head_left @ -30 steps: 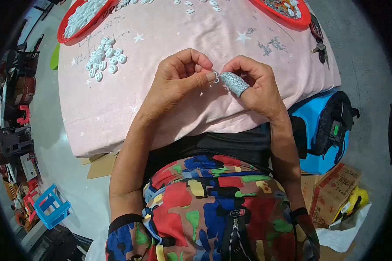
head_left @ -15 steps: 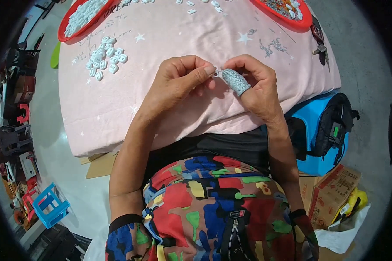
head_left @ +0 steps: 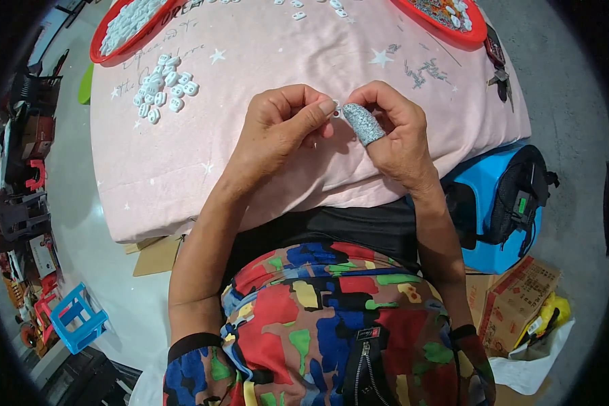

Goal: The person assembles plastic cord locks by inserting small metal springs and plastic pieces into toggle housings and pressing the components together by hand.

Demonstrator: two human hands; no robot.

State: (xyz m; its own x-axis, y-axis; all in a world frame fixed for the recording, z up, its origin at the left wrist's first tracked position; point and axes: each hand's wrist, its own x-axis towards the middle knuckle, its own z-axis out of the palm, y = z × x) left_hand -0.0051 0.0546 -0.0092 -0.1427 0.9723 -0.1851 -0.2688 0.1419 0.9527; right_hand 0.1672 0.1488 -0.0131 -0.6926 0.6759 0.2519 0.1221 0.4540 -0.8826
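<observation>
My left hand [head_left: 282, 125] pinches a small white plastic piece [head_left: 336, 112] with dark holes between thumb and fingertips, over the middle of the table. Close beside it, my right hand [head_left: 396, 132] is closed in a pinch, its thumb wrapped in a grey speckled finger sleeve [head_left: 363, 124]. Whatever the right fingertips hold is too small or hidden to make out. To the left lies a loose pile of similar white oval pieces [head_left: 158, 88]. Small grey metal pins [head_left: 425, 72] are scattered beyond my right hand.
A pink cloth with white stars [head_left: 162, 169] covers the table. At the far left stands a red basket [head_left: 96, 51] of white pieces, at the far right a red tray [head_left: 477, 37] of metal bits. Keys [head_left: 499, 78] lie at the right edge. A blue-black bag [head_left: 501, 196] sits beside the table.
My right hand has shifted slightly left and up, its sleeved thumb nearer the white piece. The left hand keeps its pinch almost unmoved.
</observation>
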